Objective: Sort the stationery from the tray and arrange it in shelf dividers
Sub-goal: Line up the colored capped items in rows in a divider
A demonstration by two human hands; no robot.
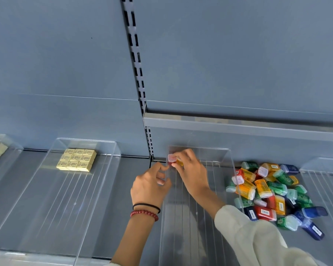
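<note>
Head view: capped cases (171, 158) pinched in right hand (189, 170) at divider (230, 160) back-left corner; left hand (149, 188) curled alongside, grip unclear. Pile (267, 191) lies rightward, nearer right hand.

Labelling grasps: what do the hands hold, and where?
Right hand pinches red and yellow boxes by their bodies. Left hand curled beside them; hold unclear.

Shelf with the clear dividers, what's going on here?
A person is stocking the shelf. The right hand holds a white-capped orange case at the back of the middle divider; the left hand is beside it at a red case, grip unclear. A pile of coloured cases lies to the right, and yellow erasers sit in the left divider.
</note>
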